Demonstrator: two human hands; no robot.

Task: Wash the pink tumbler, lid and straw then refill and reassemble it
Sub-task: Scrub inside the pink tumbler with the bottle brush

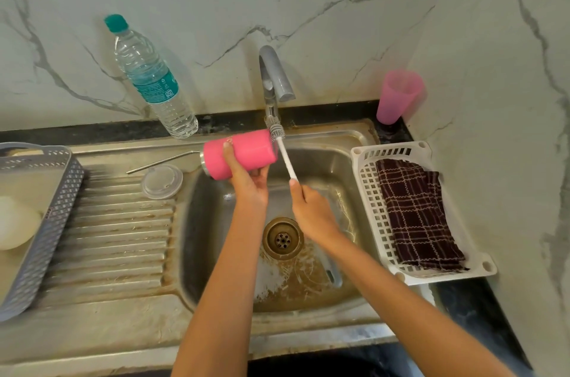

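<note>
The sink is the landmark. Over its basin the left hand grips the tumbler on its side, fingers wrapped round the body and mouth turned right, likely so the brush can reach in and water can run out. The right hand is closed round the handle of the brush, whose bristles sit at the tumbler's mouth. On the sink's drainboard, left of the basin, lie the lid and the straw — apparently parked there, awaiting their turn.
</note>
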